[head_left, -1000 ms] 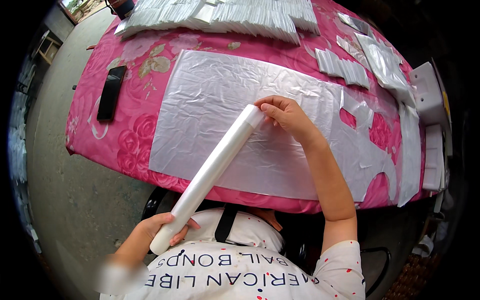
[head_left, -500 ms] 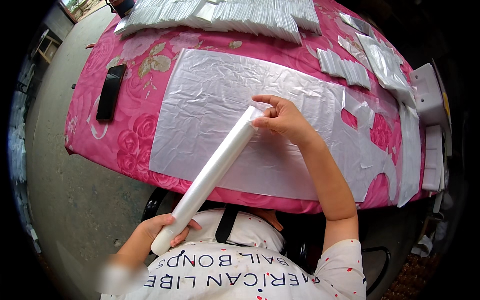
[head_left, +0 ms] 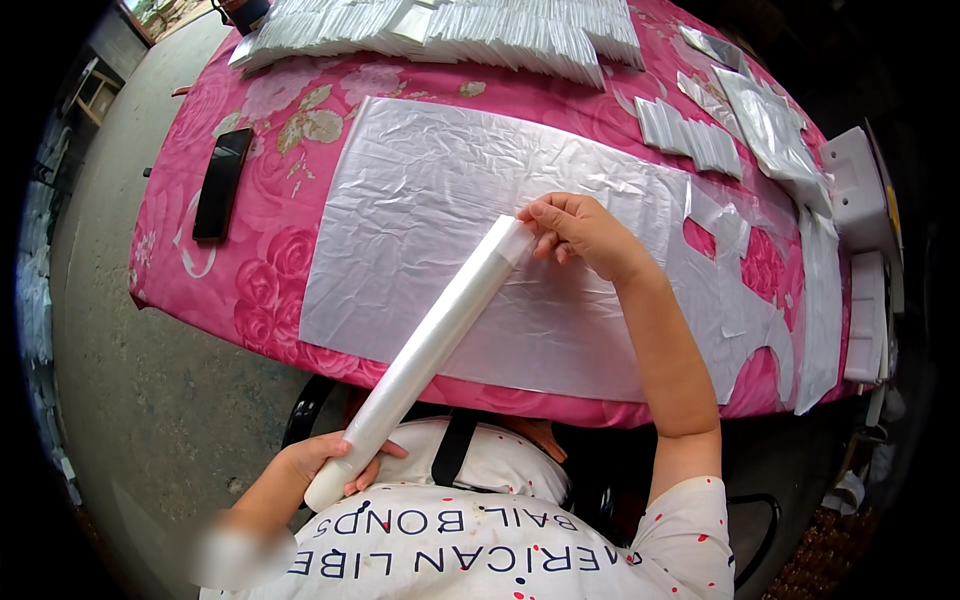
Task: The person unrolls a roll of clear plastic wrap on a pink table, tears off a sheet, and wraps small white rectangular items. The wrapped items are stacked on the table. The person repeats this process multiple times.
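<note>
The long white roll of thin plastic (head_left: 430,350) is slanting from the left hand (head_left: 330,462), which is gripping its near end below the tabletop (head_left: 260,290) edge, up to the right hand (head_left: 580,232), whose fingers are pinching its far end. Beneath the right hand a crinkled clear plastic sheet (head_left: 450,200) is lying flat, leaving open room left of it toward a black phone (head_left: 221,183)

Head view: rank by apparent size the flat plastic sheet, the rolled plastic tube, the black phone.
1. Flat translucent plastic sheet spread on the pink floral tablecloth.
2. Long white rolled plastic tube; it is nearer the camera, so it looks bigger than it is.
3. Black rectangular phone.
</note>
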### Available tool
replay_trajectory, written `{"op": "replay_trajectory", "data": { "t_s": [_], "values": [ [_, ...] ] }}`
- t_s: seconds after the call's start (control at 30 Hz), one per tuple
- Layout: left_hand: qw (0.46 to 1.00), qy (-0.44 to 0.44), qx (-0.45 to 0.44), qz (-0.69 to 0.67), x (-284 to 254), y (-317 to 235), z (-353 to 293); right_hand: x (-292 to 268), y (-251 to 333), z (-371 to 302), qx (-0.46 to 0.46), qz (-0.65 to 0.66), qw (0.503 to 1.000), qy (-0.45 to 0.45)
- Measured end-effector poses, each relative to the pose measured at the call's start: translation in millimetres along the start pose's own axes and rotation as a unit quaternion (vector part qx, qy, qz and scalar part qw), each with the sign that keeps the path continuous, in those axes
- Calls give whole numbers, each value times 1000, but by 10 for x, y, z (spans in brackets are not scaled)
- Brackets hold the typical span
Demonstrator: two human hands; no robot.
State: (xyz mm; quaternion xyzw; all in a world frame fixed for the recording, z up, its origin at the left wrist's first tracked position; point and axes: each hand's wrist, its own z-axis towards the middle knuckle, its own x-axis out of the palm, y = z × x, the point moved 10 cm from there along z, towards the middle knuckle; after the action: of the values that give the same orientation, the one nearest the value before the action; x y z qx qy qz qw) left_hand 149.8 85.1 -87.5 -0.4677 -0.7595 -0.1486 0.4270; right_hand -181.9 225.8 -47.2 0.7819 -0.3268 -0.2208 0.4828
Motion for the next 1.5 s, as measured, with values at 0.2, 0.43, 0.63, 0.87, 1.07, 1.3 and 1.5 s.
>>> {"op": "replay_trajectory", "data": {
  "t_s": [0.2,0.43,0.63,0.87,1.07,1.3,1.5],
  "values": [
    [1000,11,-7,-1,-22,7,4,190,-10,10,26,-29,998,46],
    [1000,7,4,-1,16,-40,-2,306,83,4,-5,-51,997,54],
    [999,31,-29,34,-135,21,-88,-584,83,4,-37,-133,987,-84],
    [964,24,-128,233,-453,132,-403,-1935,-45,-281,-56,-134,959,-244],
    [909,39,-184,372,-435,-89,-419,-1819,56,-161,-87,-125,963,-221],
    [705,39,-97,701,529,-1242,99,-1224,327,143,-133,-178,964,-147],
    [572,-20,31,820,937,-1874,261,-1241,289,247,-91,-207,963,-146]
  ]
}}
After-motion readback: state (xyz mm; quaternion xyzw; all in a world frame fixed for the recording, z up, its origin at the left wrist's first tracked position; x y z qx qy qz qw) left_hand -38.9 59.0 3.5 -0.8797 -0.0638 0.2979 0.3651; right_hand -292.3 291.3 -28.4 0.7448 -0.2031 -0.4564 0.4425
